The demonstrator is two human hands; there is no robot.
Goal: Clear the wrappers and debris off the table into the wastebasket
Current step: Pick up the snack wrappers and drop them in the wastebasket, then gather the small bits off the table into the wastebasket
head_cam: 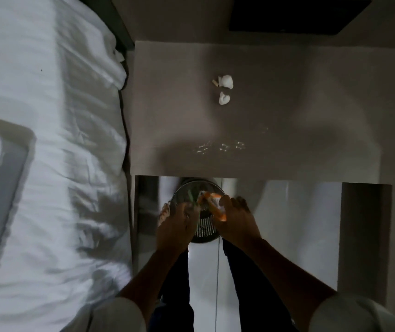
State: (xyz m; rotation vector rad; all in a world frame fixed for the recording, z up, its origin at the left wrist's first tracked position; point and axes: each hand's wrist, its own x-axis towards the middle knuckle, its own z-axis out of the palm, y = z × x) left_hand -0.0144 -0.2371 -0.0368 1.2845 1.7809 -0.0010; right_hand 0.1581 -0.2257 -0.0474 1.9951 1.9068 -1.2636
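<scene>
Two hands are held low over the wastebasket (pixel 197 212), which stands on the floor just beyond the near edge of the table (pixel 287 104). The right hand (pixel 236 218) is closed on an orange-and-white wrapper (pixel 212 204), pinched between thumb and fingers so that its free end hangs over the basket's open mouth; held this way, the wrapper can be judged ready to drop straight in once the fingers part. The left hand (pixel 178 225) is set against the basket's left rim, apparently to steady or tilt it toward the wrapper; whether its fingers are clamped on the rim or merely resting there cannot be told, as they are blurred. Something green (pixel 190 195) is glimpsed inside the basket, too indistinct to name.

More remains on the table. Two crumpled white scraps (pixel 225 88) lie near the middle of the top, with a small tan fragment just beside the farther one, well apart from both hands. Scattered pale crumbs (pixel 220 147) are strewn nearer the front edge, between the scraps and the basket. The basket's position directly below that edge can be judged convenient for sweeping the crumbs off into it. A bed with white sheets (pixel 60 140) lies to the left.
</scene>
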